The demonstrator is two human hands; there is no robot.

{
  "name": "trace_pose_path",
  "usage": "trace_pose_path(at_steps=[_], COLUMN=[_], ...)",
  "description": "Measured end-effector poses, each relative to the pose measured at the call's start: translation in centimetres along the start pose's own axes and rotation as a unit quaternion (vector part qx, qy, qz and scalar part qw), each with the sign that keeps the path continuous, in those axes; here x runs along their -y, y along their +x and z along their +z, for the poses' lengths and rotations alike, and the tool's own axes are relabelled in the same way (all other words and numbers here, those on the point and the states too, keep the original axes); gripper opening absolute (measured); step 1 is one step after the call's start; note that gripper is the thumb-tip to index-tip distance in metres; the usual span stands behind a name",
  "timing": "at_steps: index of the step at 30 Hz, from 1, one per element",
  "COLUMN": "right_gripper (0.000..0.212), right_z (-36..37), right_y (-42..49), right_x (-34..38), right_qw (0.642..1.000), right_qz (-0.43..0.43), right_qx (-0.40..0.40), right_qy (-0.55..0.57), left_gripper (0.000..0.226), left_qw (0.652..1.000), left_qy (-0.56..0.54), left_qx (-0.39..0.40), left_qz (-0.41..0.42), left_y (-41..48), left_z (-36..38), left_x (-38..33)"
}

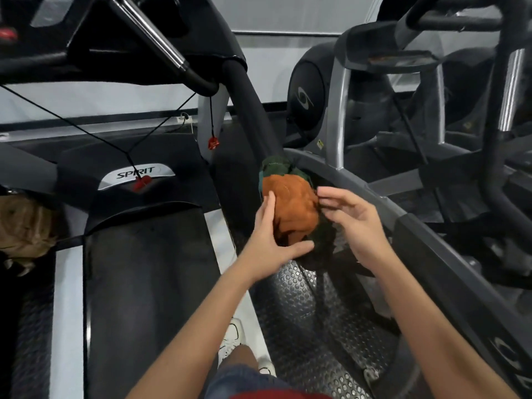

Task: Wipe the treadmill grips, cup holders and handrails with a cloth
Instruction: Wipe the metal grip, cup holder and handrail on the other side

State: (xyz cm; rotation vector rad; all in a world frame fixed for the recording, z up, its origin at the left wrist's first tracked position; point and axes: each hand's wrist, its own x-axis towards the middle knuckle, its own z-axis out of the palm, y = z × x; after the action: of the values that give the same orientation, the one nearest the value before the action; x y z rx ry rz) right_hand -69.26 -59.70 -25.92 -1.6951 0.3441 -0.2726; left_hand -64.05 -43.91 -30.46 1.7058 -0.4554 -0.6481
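Cloth (pixel 293 208) caps handrail (pixel 248 105) end; left hand (pixel 267 240) presses edge.

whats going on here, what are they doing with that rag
A person stands beside a treadmill, both hands at an orange and green cloth bunched over the lower end of its black handrail. The left hand lies against the cloth's orange side with straight fingers, thumb beneath the bundle. The right hand is open on the other side, fingertips at the cloth's edge; whether they touch is unclear.
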Motion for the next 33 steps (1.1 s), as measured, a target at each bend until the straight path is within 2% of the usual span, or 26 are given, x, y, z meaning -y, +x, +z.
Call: trace_pose_path(at_steps=[1, 3, 7, 11, 16, 21, 25, 28, 31, 33], right_gripper=[0.045, 0.042, 0.030, 0.033, 0.024, 0.021, 0.019, 0.019, 0.021, 0.023], right_z=[-0.5, -1.3, -1.5, -0.9, 0.0, 0.3, 0.1, -0.1, -0.3, -0.4], right_y=[-0.2, -0.5, -1.3, -1.2, -1.4, -1.3, -1.5, -1.4, -1.2, -1.2], right_x=[-0.5, -1.5, -2.4, -2.0, -1.8, -1.7, -2.1, -2.1, -2.2, -2.3], right_qw=[0.999, 0.994, 0.987, 0.982, 0.992, 0.990, 0.990, 0.990, 0.989, 0.990], right_qz=[0.022, 0.066, 0.141, 0.143, 0.105, 0.118, 0.123, 0.127, 0.133, 0.129], right_qx=[-0.035, -0.060, -0.065, -0.089, -0.073, -0.082, -0.075, -0.065, -0.059, -0.054], right_qy=[-0.029, -0.066, 0.051, 0.091, 0.017, -0.008, -0.002, 0.018, 0.016, 0.010], left_gripper=[0.114, 0.105, 0.073, 0.064, 0.065, 0.050, 0.035, 0.033, 0.046, 0.048], left_qw=[0.999, 0.995, 0.987, 0.982, 0.981, 0.967, 0.952, 0.950, 0.965, 0.976], left_qy=[0.004, 0.028, 0.054, 0.049, 0.049, -0.081, -0.216, -0.247, -0.195, -0.107], left_qx=[-0.037, -0.099, -0.148, -0.181, -0.169, -0.240, -0.215, -0.187, -0.177, -0.189], left_qz=[0.004, 0.015, 0.009, 0.011, 0.082, 0.023, -0.026, -0.023, -0.001, 0.016], left_y=[-0.1, -0.2, -0.8, -2.9, -3.2, 0.9, 1.3, -0.7, -2.2, -2.2], left_z=[0.9, 2.2, 3.6, 4.4, 5.4, 3.3, 3.7, 5.2, 6.4, 6.5], left_x=[-0.3, -1.1, -0.6, 1.1, -0.1, -0.7, -0.2, 1.0, 1.9, 1.2])
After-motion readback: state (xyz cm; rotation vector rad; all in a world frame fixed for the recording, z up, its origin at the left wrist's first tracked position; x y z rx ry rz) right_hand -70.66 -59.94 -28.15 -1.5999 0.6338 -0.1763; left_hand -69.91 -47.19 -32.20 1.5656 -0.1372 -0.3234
